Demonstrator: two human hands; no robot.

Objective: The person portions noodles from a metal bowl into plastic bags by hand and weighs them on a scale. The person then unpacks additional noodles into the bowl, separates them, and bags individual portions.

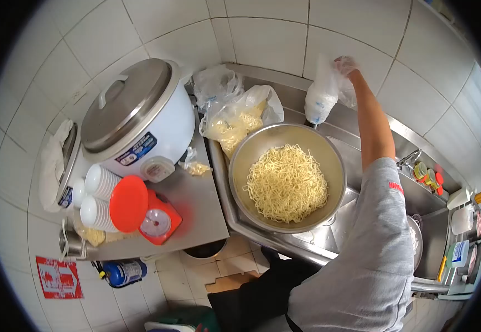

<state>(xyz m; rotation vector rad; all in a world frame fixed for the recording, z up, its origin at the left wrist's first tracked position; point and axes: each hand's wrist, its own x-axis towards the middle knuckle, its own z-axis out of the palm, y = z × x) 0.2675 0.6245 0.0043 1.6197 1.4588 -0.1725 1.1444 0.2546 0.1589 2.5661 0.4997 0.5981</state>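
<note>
White, translucent, crumpled-plastic bundle (319, 97), nr the glossy white-tiled wall (357, 33): its long axis runs approx. upright, top leaning slightly R. Person's right hand (347, 66) (RH), apparently sheathed in thin clear plastic, is at the bundle's upper R side; from the fingers, most of the bundle thus lies L and down, i.e. back twd the wearer. Fingers look bent, but blur and loose film hide the tips: can't tell whether they grip the plastic or merely rest agst it. Left hand (LH): out of view, so RH is the nearer of the two.

Wide, round, stainless-steel bowl (335, 171) w/ a heap of pale-yellow, thin, curly noodles (287, 185): below and L of RH, well apart from the fingers, at the steel sink unit (285, 243). Bundle's lower end shows just beyond the bowl's far rim; any gap b/w them is unclear. Bare forearm and grey short sleeve (381, 193) pass R of the bowl. Clear, open-mouthed plastic bag (273, 105) w/ more noodles: beside the bowl, far L side.
</note>
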